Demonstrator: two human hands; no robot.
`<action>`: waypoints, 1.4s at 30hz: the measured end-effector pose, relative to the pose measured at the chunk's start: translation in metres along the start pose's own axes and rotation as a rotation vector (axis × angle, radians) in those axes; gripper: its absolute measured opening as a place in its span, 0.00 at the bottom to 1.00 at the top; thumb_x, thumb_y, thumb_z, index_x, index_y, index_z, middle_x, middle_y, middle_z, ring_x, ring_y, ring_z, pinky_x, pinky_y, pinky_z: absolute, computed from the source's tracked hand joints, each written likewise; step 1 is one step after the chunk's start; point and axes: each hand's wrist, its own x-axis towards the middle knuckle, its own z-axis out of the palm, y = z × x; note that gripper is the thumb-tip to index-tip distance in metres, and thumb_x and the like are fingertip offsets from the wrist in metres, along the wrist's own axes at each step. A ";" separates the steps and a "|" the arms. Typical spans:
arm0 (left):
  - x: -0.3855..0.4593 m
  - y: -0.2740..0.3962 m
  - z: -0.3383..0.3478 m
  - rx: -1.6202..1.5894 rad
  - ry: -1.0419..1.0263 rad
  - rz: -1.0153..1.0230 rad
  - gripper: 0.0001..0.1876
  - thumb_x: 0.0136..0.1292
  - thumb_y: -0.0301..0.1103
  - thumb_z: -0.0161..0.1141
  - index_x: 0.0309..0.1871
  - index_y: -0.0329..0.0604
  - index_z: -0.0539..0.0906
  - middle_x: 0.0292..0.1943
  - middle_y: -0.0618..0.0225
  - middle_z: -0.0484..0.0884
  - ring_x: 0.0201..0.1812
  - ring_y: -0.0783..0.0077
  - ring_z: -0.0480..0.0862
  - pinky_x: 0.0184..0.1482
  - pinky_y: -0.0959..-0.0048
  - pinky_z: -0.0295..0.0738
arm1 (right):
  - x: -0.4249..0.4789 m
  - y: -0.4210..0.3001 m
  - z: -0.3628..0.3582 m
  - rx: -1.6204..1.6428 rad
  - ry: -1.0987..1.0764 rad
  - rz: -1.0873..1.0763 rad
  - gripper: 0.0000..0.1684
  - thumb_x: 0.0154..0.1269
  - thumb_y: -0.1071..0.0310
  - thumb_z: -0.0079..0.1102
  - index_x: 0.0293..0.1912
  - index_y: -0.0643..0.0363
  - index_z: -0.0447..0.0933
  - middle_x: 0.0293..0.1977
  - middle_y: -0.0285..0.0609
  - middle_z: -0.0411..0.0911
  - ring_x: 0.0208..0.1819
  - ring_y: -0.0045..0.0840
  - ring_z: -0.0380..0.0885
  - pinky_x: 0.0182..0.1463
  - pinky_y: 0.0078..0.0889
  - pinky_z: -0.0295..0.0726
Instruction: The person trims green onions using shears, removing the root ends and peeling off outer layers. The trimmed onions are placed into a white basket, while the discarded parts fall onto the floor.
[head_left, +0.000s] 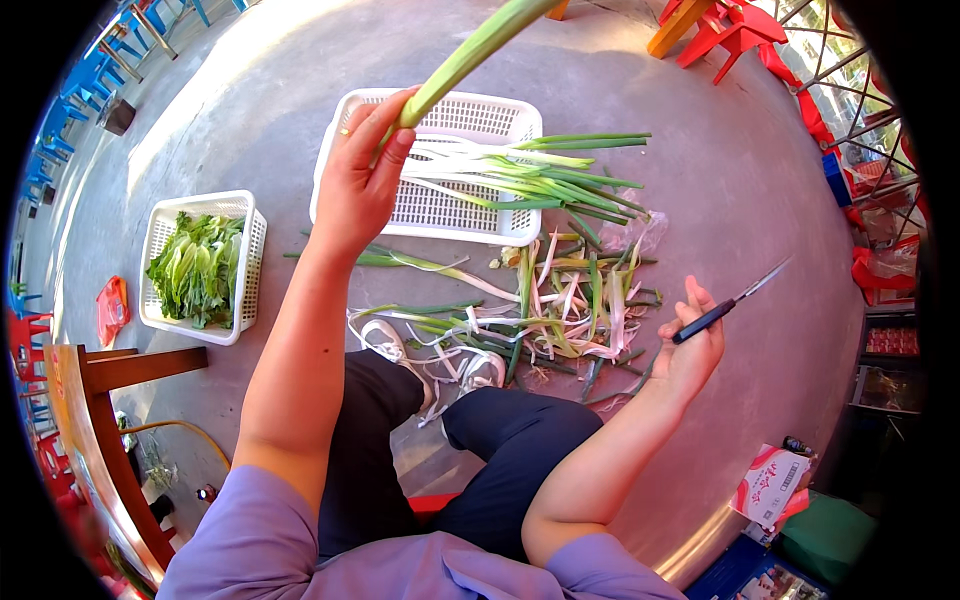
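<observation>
My left hand (367, 161) is closed around one end of a thick green stalk (472, 64), which slants up past the top of the picture. Beneath that hand lies a white plastic basket (420, 232) with long scallions (525, 176), their green ends hanging over its right rim. Off to the right, my right hand (694, 345) grips a small knife (705, 321) by its dark handle, the blade aimed up and right, well apart from the stalk. Between the basket and my shoes is a heap of peeled scallion skins and trimmings (570, 307) on the floor.
A smaller white basket (251, 277) of leafy greens (199, 270) stands at the left. Near it are a red plastic bag (112, 311) and a wooden table (112, 427). A printed carton (772, 484) sits at lower right. Red chairs (735, 34) stand at the upper right.
</observation>
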 end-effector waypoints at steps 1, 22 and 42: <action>0.005 -0.003 0.010 -0.015 -0.026 0.036 0.16 0.64 0.26 0.51 0.56 0.44 0.74 0.41 0.65 0.75 0.42 0.70 0.75 0.45 0.77 0.69 | -0.002 0.000 0.006 0.051 -0.019 -0.024 0.12 0.52 0.83 0.52 0.39 0.63 0.70 0.43 0.50 0.76 0.15 0.14 0.65 0.20 0.14 0.65; -0.179 -0.275 0.186 0.620 0.113 -0.488 0.09 0.52 0.28 0.56 0.38 0.41 0.75 0.46 0.57 0.70 0.49 0.52 0.68 0.52 0.59 0.65 | -0.040 0.013 0.036 0.287 -0.657 0.337 0.19 0.71 0.51 0.35 0.42 0.58 0.61 0.16 0.37 0.64 0.11 0.24 0.63 0.21 0.30 0.69; -0.246 -0.414 0.061 -0.251 0.562 -1.816 0.20 0.61 0.42 0.53 0.50 0.37 0.70 0.37 0.59 0.78 0.40 0.61 0.79 0.40 0.62 0.74 | -0.058 0.023 0.077 -0.467 -0.509 0.092 0.14 0.56 0.69 0.62 0.35 0.62 0.65 0.19 0.37 0.70 0.16 0.18 0.70 0.23 0.21 0.71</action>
